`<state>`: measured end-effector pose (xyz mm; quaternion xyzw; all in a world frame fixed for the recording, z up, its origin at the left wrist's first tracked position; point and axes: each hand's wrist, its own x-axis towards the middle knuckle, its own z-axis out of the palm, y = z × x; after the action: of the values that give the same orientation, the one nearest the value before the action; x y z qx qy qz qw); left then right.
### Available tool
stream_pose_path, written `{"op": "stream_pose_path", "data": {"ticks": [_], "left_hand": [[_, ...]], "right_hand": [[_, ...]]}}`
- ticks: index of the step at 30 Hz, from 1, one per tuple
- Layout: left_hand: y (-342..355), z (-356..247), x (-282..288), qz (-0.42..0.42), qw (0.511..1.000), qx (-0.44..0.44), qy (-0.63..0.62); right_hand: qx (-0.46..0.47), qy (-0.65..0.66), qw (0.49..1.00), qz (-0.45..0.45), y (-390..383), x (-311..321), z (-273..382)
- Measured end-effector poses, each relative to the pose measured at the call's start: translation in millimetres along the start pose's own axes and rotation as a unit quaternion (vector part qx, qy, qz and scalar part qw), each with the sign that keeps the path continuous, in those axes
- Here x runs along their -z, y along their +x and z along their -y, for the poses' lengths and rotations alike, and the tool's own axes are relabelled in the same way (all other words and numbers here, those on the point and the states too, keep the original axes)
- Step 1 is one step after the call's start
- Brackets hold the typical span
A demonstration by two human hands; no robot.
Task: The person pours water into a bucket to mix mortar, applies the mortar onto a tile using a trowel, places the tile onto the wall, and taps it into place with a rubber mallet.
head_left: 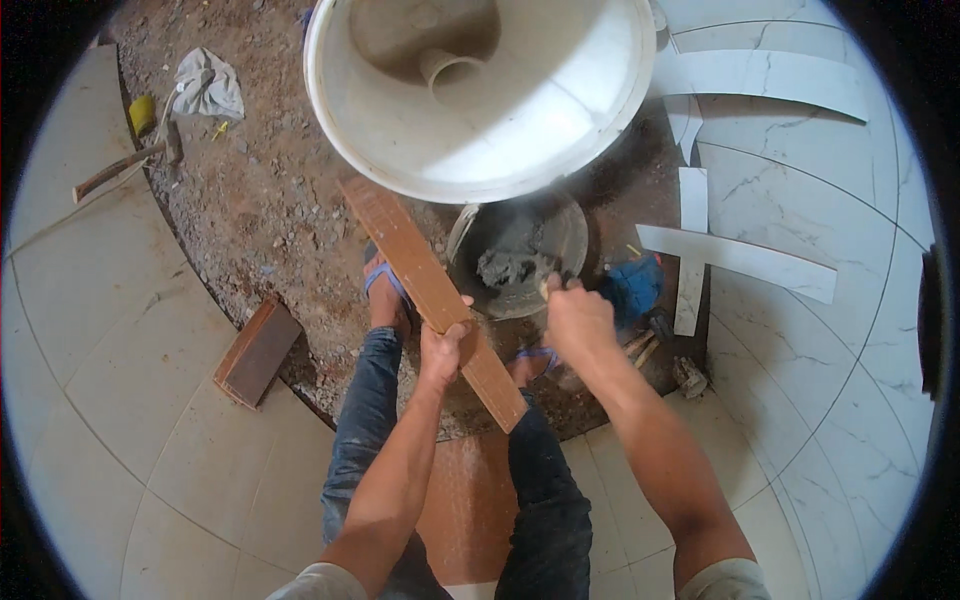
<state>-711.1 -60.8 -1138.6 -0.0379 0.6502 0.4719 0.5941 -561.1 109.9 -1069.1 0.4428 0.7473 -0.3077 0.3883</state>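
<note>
My left hand is closed around the middle of a long brown tile strip, which slants from far left to near right above my legs. Over a round bucket, my right hand grips the short handle of a trowel. The trowel's blade is hard to make out, down among wet grey mortar. The bucket stands on the dirt just beyond my feet, partly under the rim of a large white tub.
Left are a stack of brown tile strips, a hammer and a white cloth. White tile offcuts lie at right on marble-patterned tiles. A blue bag sits beside the bucket. Rough dirt borders the pale floor tiles.
</note>
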Motion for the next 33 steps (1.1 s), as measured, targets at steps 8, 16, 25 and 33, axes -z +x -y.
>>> {"op": "stream_pose_path", "data": {"ticks": [8,16,25,33], "left_hand": [[7.8,1.9,-18.8,0.024,1.000,0.007,-0.016],[4.2,3.9,4.6,0.008,0.999,0.020,-0.039],[6.4,3.4,-17.2,0.020,0.998,0.028,-0.061],[10.9,0.7,4.6,0.012,0.998,-0.004,-0.065]], "right_hand": [[-0.013,-0.053,0.977,-0.207,46.1,-48.6,13.2],[0.071,-0.053,0.996,-0.015,0.1,2.3,-4.1],[-0.083,0.044,0.990,-0.109,58.0,-61.6,2.4],[-0.062,0.259,0.964,-0.025,16.7,-54.9,56.7]]}}
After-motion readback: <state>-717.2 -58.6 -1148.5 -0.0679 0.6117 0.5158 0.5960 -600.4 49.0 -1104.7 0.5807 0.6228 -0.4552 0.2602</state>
